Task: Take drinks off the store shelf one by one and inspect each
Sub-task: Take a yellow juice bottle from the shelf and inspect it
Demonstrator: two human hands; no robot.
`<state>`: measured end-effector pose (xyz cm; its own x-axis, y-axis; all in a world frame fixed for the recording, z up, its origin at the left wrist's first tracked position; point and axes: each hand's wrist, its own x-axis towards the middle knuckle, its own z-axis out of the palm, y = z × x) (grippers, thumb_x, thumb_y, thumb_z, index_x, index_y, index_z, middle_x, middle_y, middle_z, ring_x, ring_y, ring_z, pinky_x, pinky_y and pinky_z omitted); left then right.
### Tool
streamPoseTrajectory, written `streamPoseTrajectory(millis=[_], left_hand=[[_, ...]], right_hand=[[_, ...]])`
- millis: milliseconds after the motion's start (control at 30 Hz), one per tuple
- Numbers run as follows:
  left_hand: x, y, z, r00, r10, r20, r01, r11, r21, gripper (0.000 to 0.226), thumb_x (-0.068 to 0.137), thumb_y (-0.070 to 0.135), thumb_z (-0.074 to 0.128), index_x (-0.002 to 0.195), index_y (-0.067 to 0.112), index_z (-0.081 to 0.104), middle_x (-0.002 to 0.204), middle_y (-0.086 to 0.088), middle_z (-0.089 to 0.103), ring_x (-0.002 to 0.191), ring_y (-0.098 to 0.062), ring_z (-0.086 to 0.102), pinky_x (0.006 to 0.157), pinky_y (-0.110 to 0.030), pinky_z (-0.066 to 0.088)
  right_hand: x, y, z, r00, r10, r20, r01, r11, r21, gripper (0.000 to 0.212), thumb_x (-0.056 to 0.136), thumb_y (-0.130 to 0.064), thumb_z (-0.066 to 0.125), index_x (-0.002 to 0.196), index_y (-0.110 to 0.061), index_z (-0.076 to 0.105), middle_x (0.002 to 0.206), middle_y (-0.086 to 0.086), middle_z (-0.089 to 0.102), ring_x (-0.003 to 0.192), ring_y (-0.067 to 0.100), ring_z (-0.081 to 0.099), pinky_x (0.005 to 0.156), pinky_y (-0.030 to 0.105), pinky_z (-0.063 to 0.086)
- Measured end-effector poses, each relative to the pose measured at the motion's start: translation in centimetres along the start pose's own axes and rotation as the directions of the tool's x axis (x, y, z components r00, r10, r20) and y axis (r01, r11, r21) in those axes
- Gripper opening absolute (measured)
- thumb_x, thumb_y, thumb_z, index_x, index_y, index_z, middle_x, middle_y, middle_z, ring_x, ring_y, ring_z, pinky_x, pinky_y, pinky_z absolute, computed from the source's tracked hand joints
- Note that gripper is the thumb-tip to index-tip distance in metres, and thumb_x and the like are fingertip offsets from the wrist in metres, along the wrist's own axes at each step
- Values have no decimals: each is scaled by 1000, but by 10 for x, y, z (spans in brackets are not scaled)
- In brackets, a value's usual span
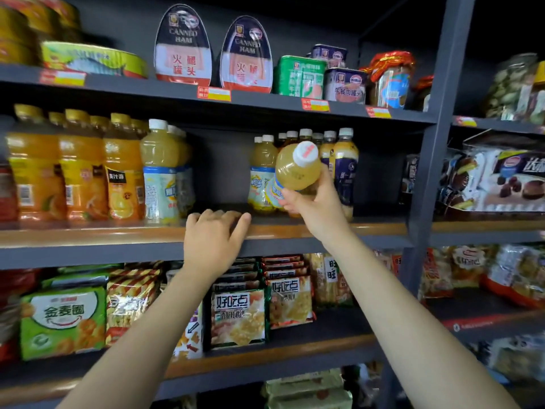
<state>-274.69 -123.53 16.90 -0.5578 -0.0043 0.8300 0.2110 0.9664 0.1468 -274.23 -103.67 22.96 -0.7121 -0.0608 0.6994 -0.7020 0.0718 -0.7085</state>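
Our left hand (pixel 213 240) rests open-fingered on shelf edge (pixel 88 231) | right hand (pixel 312 202) grips bottle (pixel 296 169) — pale-yellow drink, white cap toward us | label partly hidden — unreadable

Wooden drinks shelf (pixel 88 233): juice bottles (pixel 79 169) standing.

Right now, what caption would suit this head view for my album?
Right hand tilts a pale yellow drink bottle off the shelf; left hand rests on its edge.
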Motion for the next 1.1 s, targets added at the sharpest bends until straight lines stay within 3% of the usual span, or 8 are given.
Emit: streamPoseTrajectory(millis=[167,267,433,600,767,933,1000,1100], left_hand=[[-2,-1,7,997,15,-80,-11,999,52,53,100,48,32,91,17,74,78,-4,70,79,-31,61,75,-41,35],[-2,0,8,994,16,-105,-6,996,91,53,101,47,32,88,17,73,77,-4,69,78,-30,60,74,-42,35],[-1,-1,10,991,29,-127,-12,991,131,53,103,47,30,87,16,71,75,-4,67,77,-29,58,74,-42,34],[-2,-2,11,992,31,-121,-15,992,126,55,104,47,28,88,16,71,77,-4,67,78,-29,58,76,-42,35],[-3,-4,11,992,48,-113,-34,992,119,56,104,47,26,93,16,72,81,-3,69,79,-28,58,77,-41,33],[-10,-16,6,987,137,-86,-121,977,173,52,102,48,31,116,14,69,93,-4,66,89,-28,58,87,-40,34],[-16,-27,-1,987,126,-100,-105,976,192,52,102,48,34,122,12,66,100,-6,64,95,-28,56,92,-42,36],[-27,-47,-15,985,62,-163,-37,987,156,48,100,47,39,121,12,65,105,-8,63,101,-28,54,98,-43,38]], right_hand=[[44,27,13,990,139,18,-138,989,-60,52,95,-17,69,139,-17,42,132,1,57,75,28,77,76,45,64],[70,36,22,979,203,-23,-204,969,-142,35,97,-24,68,124,-14,48,122,5,61,68,28,76,68,42,64],[105,50,36,950,306,-56,-309,908,-282,34,100,-30,61,118,-5,48,92,12,68,69,29,76,74,48,63],[117,61,46,936,343,-74,-346,870,-351,24,106,-22,51,117,-1,48,80,16,68,75,29,76,74,43,64],[111,59,38,940,342,-15,-330,894,-304,24,101,-17,60,121,-4,54,109,16,69,79,27,76,76,42,64],[88,48,29,989,31,-143,-97,872,-479,34,98,-19,65,127,-9,52,119,5,63,90,27,74,79,45,62],[75,36,36,995,53,-86,-85,897,-434,40,100,-19,61,137,-9,50,119,2,61,81,25,75,75,42,63],[55,19,64,973,168,160,-105,934,-341,31,101,-20,60,130,-7,58,118,10,66,75,26,75,67,34,63]])
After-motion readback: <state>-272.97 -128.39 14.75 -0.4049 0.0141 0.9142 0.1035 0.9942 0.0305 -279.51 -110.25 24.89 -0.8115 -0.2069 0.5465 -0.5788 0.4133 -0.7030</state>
